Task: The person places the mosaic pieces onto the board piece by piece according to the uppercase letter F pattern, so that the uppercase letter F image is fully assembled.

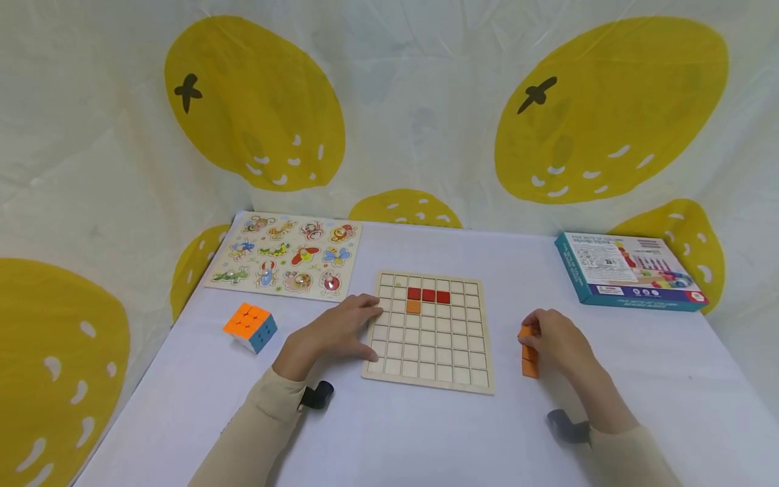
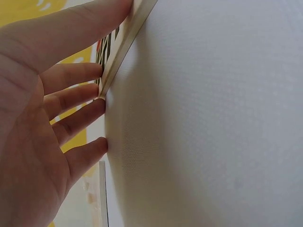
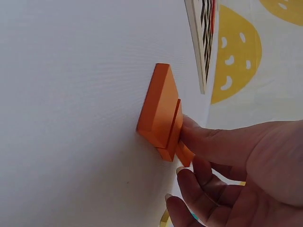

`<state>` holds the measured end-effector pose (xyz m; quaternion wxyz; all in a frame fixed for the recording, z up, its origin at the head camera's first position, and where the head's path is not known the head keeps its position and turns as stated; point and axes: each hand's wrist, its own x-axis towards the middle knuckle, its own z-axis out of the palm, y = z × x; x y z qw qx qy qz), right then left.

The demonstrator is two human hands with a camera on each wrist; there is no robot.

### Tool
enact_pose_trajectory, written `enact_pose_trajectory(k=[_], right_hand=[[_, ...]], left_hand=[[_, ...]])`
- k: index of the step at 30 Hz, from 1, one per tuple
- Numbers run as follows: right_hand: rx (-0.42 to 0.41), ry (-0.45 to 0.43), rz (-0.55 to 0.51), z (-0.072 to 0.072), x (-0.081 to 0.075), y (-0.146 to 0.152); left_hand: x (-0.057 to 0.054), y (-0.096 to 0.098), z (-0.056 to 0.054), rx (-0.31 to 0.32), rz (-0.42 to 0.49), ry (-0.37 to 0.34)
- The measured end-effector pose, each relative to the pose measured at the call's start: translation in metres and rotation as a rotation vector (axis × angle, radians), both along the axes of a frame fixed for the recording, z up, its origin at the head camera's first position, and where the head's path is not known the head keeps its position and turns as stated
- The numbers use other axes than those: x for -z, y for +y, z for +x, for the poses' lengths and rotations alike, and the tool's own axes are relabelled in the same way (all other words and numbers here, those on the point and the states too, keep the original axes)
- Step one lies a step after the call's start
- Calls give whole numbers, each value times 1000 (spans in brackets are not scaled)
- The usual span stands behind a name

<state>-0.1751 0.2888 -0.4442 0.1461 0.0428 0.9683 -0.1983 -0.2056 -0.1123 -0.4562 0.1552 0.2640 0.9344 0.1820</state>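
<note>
1. Right of the board (image 1: pixel 427 353), your right hand (image 1: pixel 560 340) pinches an orange tile (image 3: pixel 184 154); lift without dragging its neighbours (image 1: pixel 530 369).
2. Your left hand (image 1: pixel 337 330), fingers spread, touches the board's left edge; light pressure should prevent sliding.
3. Your right hand partly hides the pinched tile; both wrist views crop the board.

Box (image 1: pixel 639 273), beyond and right of the right hand (image 1: pixel 558 341): printed heading (image 1: pixel 596 238), apparently "FIVE SETS OF COLOR"; remaining lettering, white label (image 1: pixel 604 262) included, too small to read.
</note>
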Motion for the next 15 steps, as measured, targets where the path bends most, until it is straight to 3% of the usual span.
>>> enact_pose_trajectory(k=[7,15], right_hand=[[19,24,-15,4,-2,-3],[70,115,-45,9,-1,-6]], left_hand=[[1,0,-1,5,5,5],[0,-1,-1,12,15,7]])
